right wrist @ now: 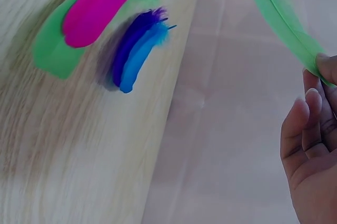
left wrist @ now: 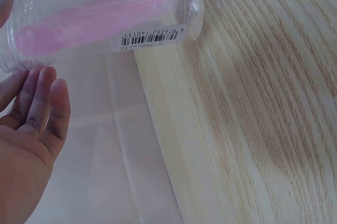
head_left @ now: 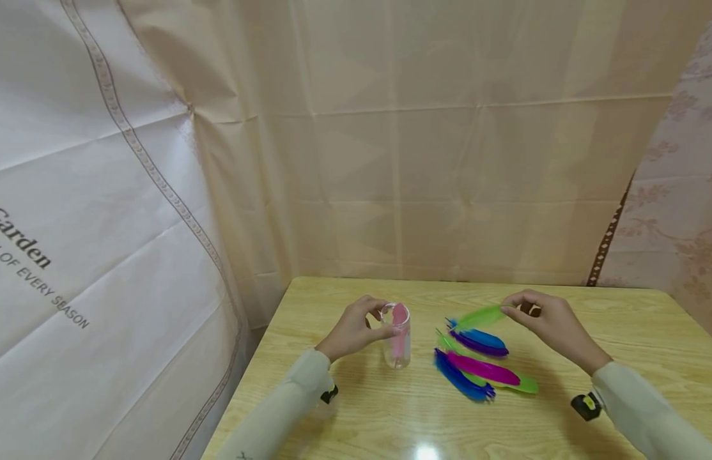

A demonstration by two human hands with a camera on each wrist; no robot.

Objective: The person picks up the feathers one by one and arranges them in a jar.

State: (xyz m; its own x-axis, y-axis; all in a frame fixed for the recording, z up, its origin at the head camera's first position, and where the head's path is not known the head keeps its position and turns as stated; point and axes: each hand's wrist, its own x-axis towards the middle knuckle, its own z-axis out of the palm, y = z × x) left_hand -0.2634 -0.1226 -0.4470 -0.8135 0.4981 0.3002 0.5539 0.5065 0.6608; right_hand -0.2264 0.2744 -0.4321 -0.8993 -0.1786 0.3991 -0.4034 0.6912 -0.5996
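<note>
My left hand (head_left: 353, 329) grips a clear plastic jar (head_left: 406, 348) near its open rim, thumb on the near side. Inside it a pink feather (left wrist: 89, 23) stands on end, quill down at the base. A barcode label (left wrist: 150, 38) is stuck low on the jar wall. To the right, my right hand (head_left: 548, 319) pinches one end of a green feather (head_left: 479, 317) between thumb and forefinger, held up above the table with its quill pointing left. Below it lie a magenta feather (head_left: 485, 369), a dark blue feather (head_left: 462, 378) and a light blue feather (head_left: 480, 337).
A purple feather (right wrist: 126, 47) lies along the light blue one, and another green feather (right wrist: 58, 58) lies partly under the magenta one. The wood-grain table (head_left: 379, 415) ends at a back edge near a hanging beige cloth (head_left: 448, 191). White printed cloth (head_left: 103, 255) hangs at left.
</note>
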